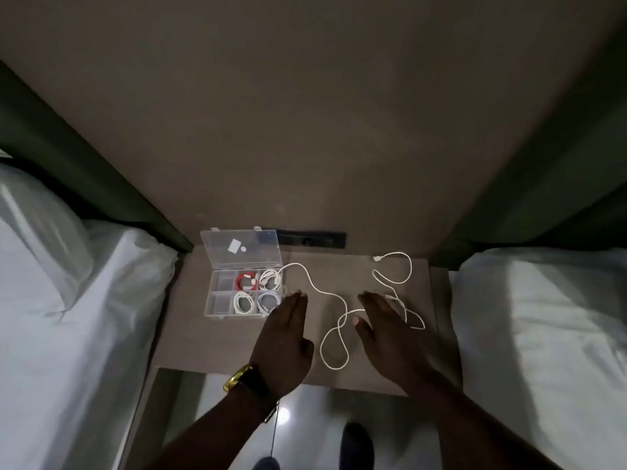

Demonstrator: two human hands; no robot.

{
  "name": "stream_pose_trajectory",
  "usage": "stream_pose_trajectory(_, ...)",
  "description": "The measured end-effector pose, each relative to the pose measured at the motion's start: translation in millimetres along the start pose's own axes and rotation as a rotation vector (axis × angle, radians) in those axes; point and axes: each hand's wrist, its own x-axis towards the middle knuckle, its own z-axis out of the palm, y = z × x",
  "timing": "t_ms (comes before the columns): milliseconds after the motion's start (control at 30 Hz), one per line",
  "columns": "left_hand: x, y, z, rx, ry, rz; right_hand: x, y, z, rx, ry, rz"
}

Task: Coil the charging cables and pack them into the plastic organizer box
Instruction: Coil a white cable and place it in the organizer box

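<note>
Box (217,301) at worktop (210,340) back-left corner: four coils packed, two cells free. One cable (334,334) uncoiled mid-worktop. Left hand (285,337), right hand (390,330) flat, spread, empty.

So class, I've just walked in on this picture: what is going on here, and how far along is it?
A person stands at a bedside table between two beds, packing charging cables into a clear plastic organizer box with its lid up. Four compartments already hold coiled cables: one red, three white. One long white cable lies loose and uncoiled across the table, one end trailing toward the box. The left hand and right hand are open, palms down, over it; neither has a grip on it yet.
</note>
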Motion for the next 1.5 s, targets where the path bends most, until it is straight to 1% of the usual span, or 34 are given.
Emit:
stream_pose_trajectory(67,0,-5,17,-0.033,-0.014,-0.046,4,10,13,0.018,0.0,-0.011)
stream_pose_trajectory(133,-1,-15,35,-0.035,-0.034,-0.071,9,18,27,0.0,-0.038,0.012)
stream_pose_trajectory(200,0,-29,56,-0.05,-0.039,-0.091,17,27,44,-0.002,-0.038,0.028)
stream_pose_trajectory(267,6,-45,71,-0.044,-0.035,-0.098,28,34,62,0.008,-0.026,0.032)
stream_pose_trajectory(467,28,-96,109,-0.079,-0.053,-0.128,68,41,127,-0.005,-0.061,0.038)
stream_pose_trajectory(633,53,-130,120,-0.089,-0.045,-0.129,116,31,172,-0.056,-0.086,-0.023)
stream_pose_trajectory(800,73,-161,125,-0.116,-0.028,-0.107,191,20,215,-0.124,-0.12,-0.063)
stream_pose_trajectory(933,83,-182,130,-0.167,0.001,-0.109,244,18,241,-0.176,-0.147,0.041)
stream_pose_trajectory(1033,86,-190,131,-0.217,0.027,-0.106,252,24,251,-0.272,-0.13,0.079)
stream_pose_trajectory(1067,87,-191,130,-0.231,0.037,-0.108,249,26,250,-0.288,-0.102,0.056)
stream_pose_trajectory(1133,92,-192,125,-0.275,0.077,-0.132,238,31,246,-0.229,-0.06,-0.021)
stream_pose_trajectory(1233,103,-192,117,-0.287,0.137,-0.17,213,38,226,-0.143,-0.11,-0.211)
stream_pose_trajectory(1333,111,-187,113,-0.261,0.076,-0.154,190,39,197,-0.053,-0.141,-0.337)
stream_pose_trajectory(1367,111,-182,112,-0.305,0.039,-0.172,185,38,188,0.001,-0.116,-0.34)
stream_pose_trajectory(1400,111,-176,111,-0.404,-0.007,-0.211,180,38,179,0.062,-0.08,-0.322)
stream_pose_trajectory(1433,109,-170,111,-0.566,-0.054,-0.288,177,39,173,0.127,-0.04,-0.284)
stream_pose_trajectory(1500,104,-153,111,-1.003,-0.131,-0.531,172,43,165,0.236,0.045,-0.155)
